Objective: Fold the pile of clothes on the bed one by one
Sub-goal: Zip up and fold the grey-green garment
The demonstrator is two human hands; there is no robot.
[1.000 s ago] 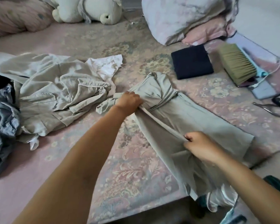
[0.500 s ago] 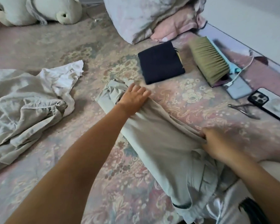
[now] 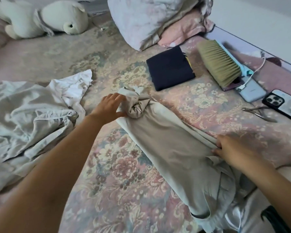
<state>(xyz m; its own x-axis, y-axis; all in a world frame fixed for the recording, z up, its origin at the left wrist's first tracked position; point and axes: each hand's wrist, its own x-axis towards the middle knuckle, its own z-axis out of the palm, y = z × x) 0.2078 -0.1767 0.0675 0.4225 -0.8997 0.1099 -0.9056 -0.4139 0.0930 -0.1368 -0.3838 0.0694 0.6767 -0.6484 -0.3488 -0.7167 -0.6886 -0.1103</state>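
Note:
A beige garment lies folded lengthwise across the flowered bed cover, its far end bunched into a knot-like wad. My left hand reaches that wad with fingers spread, touching the cloth at its near side. My right hand pinches the garment's right edge near the bed's front. The unfolded pile, beige cloth and a white piece, sits at the left. A folded dark navy garment lies beyond the beige one.
A bristle brush, a power bank with cable, a phone and nail nippers lie along the right side. Pillows and a plush toy sit at the back.
My left hand has slid off the top of the garment to its bunched far end with fingers spread. The right hand stays at the right edge. The camera view has shifted slightly.

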